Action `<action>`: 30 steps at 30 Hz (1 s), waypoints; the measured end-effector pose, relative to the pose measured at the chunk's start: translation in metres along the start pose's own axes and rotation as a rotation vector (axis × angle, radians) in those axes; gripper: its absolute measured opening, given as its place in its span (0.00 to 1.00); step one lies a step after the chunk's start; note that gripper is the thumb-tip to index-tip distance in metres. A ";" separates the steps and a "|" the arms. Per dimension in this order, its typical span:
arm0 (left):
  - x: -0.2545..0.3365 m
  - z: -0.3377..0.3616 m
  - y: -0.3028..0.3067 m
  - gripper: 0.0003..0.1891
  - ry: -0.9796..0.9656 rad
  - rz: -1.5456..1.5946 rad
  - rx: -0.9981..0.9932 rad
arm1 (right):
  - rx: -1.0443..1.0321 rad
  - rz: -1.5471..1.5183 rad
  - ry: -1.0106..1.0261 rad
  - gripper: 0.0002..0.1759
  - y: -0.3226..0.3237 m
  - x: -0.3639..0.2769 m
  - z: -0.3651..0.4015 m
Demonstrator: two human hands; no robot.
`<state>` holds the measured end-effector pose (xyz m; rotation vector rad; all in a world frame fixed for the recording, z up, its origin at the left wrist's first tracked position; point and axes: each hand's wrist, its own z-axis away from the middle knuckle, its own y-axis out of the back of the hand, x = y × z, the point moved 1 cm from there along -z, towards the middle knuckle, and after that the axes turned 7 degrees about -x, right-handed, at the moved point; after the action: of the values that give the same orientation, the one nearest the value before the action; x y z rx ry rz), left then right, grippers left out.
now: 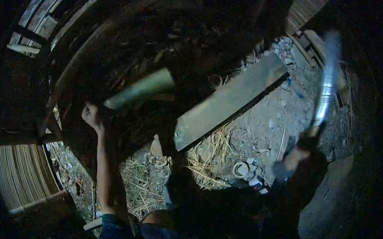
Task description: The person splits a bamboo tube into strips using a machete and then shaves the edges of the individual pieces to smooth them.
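Note:
On the left side my left hand [91,114] is closed round the narrow lower end of a green bamboo piece [144,88], which slants up to the right. My right hand [297,157], dim and blurred at the right, grips the handle of a long curved metal blade [327,80]. The blade points upward and its tip is smeared by motion. Between the two hands a thick wooden plank [230,103] lies at a slant, touching neither hand.
Straw [211,156] and stones [283,49] litter the ground around the plank. A pale ring [241,169] lies below it. Slatted panels [25,172] stand at the lower left. Deep shadow hides much of the upper middle.

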<state>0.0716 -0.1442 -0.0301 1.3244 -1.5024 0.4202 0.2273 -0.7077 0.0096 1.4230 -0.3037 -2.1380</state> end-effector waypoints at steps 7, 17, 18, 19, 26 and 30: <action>0.035 0.023 -0.172 0.08 -0.019 -0.765 -0.164 | 0.130 0.121 0.008 0.13 0.030 0.055 -0.035; 0.054 0.070 -0.185 0.22 -0.011 -0.211 -0.335 | 0.124 -0.015 0.223 0.16 0.040 -0.044 -0.171; 0.032 0.075 -0.158 0.16 -0.028 -0.352 -0.292 | 0.095 -0.060 0.215 0.16 0.039 -0.042 -0.165; -0.009 0.082 -0.137 0.17 0.051 -0.124 -0.239 | 0.043 -0.121 0.194 0.16 0.031 -0.036 -0.153; -0.073 0.055 -0.052 0.19 -0.257 -0.881 -0.325 | -1.091 -1.117 0.054 0.18 -0.029 0.022 -0.044; 0.036 0.043 -0.024 0.12 -0.475 -0.689 0.035 | -0.275 -0.658 -0.050 0.11 -0.055 -0.043 0.031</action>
<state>0.0786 -0.2045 -0.0256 1.9505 -1.2890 -0.3339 0.1946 -0.6418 0.0304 1.4317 0.4957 -2.5926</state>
